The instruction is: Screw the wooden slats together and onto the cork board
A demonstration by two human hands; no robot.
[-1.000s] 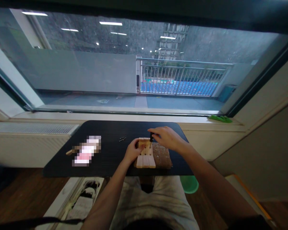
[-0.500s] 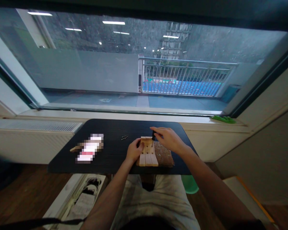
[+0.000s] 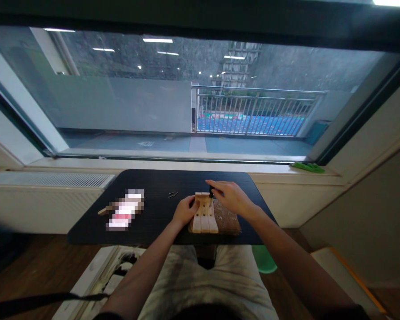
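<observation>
A small wooden piece of pale slats (image 3: 204, 214) lies on a brown cork-like board (image 3: 226, 218) near the front edge of a black table (image 3: 153, 182). My left hand (image 3: 184, 210) grips the piece's left side, fingers curled on it. My right hand (image 3: 229, 196) is pinched on a small dark tool (image 3: 211, 192) that stands upright on the far right corner of the wooden piece.
Two small dark screws (image 3: 172, 194) lie on the table left of the wood. A blurred pink-white item (image 3: 124, 211) with a wooden stick sits at the table's left. A green object (image 3: 307, 167) rests on the windowsill. A radiator grille (image 3: 46, 179) runs left.
Both hands stay on the wooden piece and the tool. Only the camera view has shifted slightly; the tool remains at the far right corner.
</observation>
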